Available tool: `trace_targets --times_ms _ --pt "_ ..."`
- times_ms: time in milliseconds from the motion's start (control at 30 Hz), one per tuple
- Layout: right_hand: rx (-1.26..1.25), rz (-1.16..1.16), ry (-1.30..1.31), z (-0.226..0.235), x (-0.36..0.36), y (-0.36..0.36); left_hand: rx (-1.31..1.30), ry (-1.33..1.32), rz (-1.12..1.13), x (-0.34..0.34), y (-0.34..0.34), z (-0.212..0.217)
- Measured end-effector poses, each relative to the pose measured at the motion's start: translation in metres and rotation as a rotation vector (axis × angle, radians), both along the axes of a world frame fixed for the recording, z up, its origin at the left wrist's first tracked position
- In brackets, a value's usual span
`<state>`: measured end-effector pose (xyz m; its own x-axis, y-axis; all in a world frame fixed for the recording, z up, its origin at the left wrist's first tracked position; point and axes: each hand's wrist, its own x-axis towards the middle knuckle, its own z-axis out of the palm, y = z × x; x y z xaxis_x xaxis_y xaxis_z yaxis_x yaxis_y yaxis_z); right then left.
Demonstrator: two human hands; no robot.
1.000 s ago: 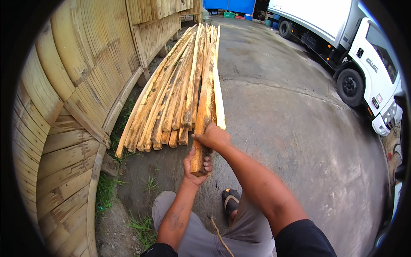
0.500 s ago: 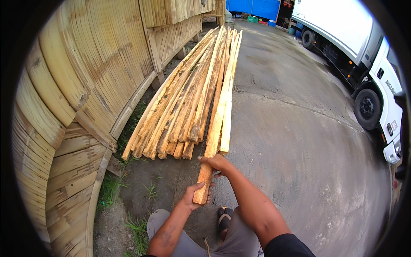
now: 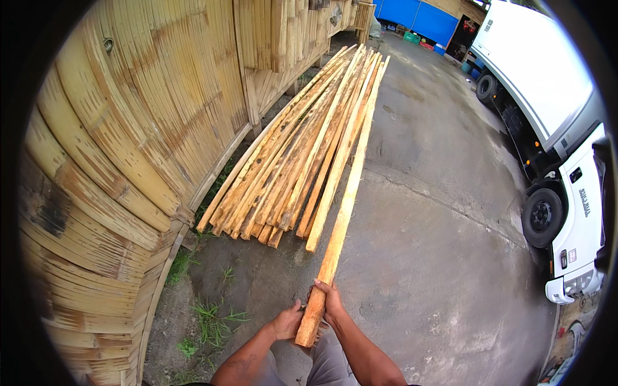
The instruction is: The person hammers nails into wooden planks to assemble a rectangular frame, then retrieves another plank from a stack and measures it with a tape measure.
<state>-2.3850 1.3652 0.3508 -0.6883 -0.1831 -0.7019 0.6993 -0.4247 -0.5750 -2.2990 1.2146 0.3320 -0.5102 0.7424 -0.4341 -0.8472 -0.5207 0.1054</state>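
Note:
A long, squared wooden beam [image 3: 328, 270] runs away from me, its near end raised before my legs and its far part slanting along the right side of a lumber stack [image 3: 283, 167]. My right hand [image 3: 329, 301] is closed round the beam a little way up from the cut end. Lower down, my left hand [image 3: 286, 323] is at the beam's left side, thumb up, its fingers reaching beneath the wood and partly hidden by it. Several similar beams lie lengthwise in the stack, their near ends uneven.
A bamboo-clad wall [image 3: 174, 96] borders the stack on the left, with grass tufts [image 3: 212, 325] at its foot. Wet concrete [image 3: 438, 276] stretches to the right, where a white truck [image 3: 547, 83] is parked. A blue tarp [image 3: 431, 20] hangs at the far end.
The held beam has swung right, apart from the stack's near ends, and its near end is closer to me. Both hands moved with it; my left thumb has lifted off the wood.

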Motion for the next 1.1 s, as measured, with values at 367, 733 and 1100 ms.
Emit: trace_targets --times_ms 367,733,1100 --pt "-0.261 0.275 -0.163 0.152 0.255 0.006 -1.595 0.476 -0.344 -0.042 0.075 0.175" --pt "0.721 1.649 1.1 0.203 0.107 0.101 -1.789 0.245 -0.245 0.273 0.052 0.215" --pt "1.001 2.599 1.768 0.22 -0.008 0.07 -1.883 -0.067 -0.345 0.433 0.168 0.355"
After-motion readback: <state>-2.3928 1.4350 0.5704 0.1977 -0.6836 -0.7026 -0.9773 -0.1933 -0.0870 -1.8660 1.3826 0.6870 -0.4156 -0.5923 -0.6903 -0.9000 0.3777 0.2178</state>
